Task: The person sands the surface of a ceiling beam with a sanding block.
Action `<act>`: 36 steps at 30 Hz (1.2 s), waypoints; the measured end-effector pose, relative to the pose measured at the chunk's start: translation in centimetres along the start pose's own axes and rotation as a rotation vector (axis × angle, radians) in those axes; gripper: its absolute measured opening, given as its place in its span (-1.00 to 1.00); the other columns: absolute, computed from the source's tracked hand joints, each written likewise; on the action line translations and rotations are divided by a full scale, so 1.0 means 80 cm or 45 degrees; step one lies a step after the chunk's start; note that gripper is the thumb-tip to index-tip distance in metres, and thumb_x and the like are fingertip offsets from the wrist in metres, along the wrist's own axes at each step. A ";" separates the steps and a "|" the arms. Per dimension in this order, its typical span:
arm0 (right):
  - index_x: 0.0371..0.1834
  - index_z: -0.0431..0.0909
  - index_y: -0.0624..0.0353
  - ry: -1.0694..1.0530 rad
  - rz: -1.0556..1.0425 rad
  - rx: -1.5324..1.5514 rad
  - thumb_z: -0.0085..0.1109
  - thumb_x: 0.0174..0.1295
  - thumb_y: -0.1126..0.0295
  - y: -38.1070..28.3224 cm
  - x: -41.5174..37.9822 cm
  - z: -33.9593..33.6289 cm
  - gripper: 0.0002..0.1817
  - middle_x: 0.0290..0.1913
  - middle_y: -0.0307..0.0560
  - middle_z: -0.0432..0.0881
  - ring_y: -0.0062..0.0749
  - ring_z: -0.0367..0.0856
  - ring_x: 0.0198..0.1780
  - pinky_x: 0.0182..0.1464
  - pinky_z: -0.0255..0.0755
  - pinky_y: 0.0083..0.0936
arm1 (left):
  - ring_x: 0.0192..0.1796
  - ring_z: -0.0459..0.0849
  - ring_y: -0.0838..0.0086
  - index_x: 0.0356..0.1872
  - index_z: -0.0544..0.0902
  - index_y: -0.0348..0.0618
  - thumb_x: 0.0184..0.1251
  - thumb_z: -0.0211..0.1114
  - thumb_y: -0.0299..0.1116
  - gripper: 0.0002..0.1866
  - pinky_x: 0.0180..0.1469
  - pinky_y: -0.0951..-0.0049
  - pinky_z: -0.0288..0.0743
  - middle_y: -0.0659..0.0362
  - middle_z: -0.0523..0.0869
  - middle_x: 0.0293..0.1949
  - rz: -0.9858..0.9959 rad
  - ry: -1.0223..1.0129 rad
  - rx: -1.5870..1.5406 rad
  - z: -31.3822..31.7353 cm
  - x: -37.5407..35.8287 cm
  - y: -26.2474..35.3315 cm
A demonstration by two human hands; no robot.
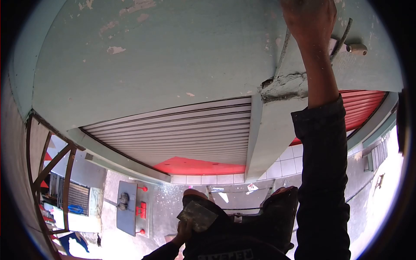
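- Head view, only one: two hands, both mine, one up, one down.
- Right hand [310, 15]: count one, at the top edge, arm stretched up in front of the wall [173, 56]. Fingers look curled, but the frame cuts them off; can't tell if they are clamped on anything or touch the wall.
- Left hand [184, 229]: count one, low, near my lap, fingers clamped on the near edge of the flat plate [200, 216].
- Flat plate: count one, greyish, smeared surface, tilted, in front of one leg of my dark trousers [277, 212].
- Dark sleeve [323, 164] on my raised arm, ending above the wrist.
- Wall: one, pale green, several peeled patches.
- Thin rods or cables: two, one [283, 54] left of my raised forearm, one [342, 39] right of it.
- Pipe stub [357, 49]: one, just beside the right-hand rod.
- Broken plaster [284, 86]: one rough band, below the left-hand rod, partly behind my forearm.
- Roller shutters: two, one pale [195, 130] with a red lower part, one red [362, 106]; one pillar [273, 134] between them.
- Grey table [125, 221]: one, lower left, three red parts along its side.
- Brown metal frame [68, 190]: one, far left; one blue coil [75, 209] seen past it.
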State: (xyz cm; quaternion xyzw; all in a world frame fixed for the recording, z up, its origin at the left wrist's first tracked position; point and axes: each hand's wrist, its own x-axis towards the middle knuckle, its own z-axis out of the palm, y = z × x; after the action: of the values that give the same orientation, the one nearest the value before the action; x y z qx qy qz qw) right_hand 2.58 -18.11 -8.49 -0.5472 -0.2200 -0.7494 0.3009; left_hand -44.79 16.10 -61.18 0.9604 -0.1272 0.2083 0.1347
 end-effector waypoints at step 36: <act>-0.23 0.43 0.23 -0.081 0.098 -0.028 0.13 0.18 0.44 -0.012 0.002 -0.009 -0.84 -0.33 0.07 0.47 -0.04 0.53 -0.28 -0.14 0.46 -0.27 | -0.23 0.65 -0.06 0.18 0.62 -0.36 0.33 0.28 -0.54 -0.61 -0.23 0.05 0.55 -0.16 0.65 -0.20 -0.390 -0.099 -0.376 0.018 -0.020 -0.006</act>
State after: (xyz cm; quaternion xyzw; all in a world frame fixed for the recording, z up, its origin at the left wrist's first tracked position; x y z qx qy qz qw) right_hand 1.39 -17.97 -8.53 -0.5821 -0.2000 -0.7220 0.3161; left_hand -45.56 16.43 -63.25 0.9456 -0.0140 0.1274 0.2990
